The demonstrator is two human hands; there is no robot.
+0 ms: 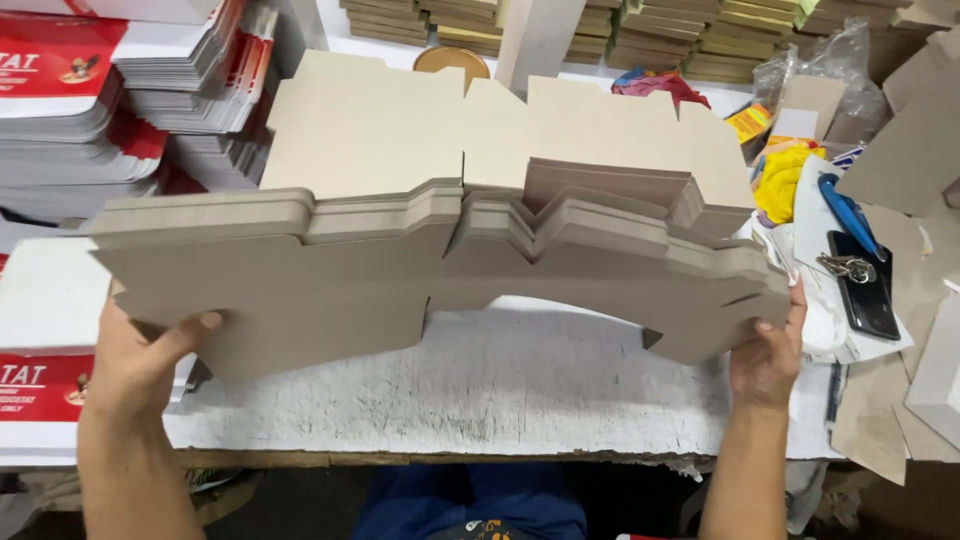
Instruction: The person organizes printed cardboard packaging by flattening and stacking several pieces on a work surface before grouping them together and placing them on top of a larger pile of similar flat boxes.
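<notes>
Left hand (140, 355) and right hand (768, 350) each clamp an end of the die-cut cardboard stack (420, 270), held edge-up above the white surface (500, 385), apparently squaring the sheets.

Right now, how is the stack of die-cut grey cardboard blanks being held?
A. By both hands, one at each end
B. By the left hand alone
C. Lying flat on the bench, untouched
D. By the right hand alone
A: the left hand grips the left end of the stack of cardboard blanks and the right hand grips the right end, above the white bench.
</notes>
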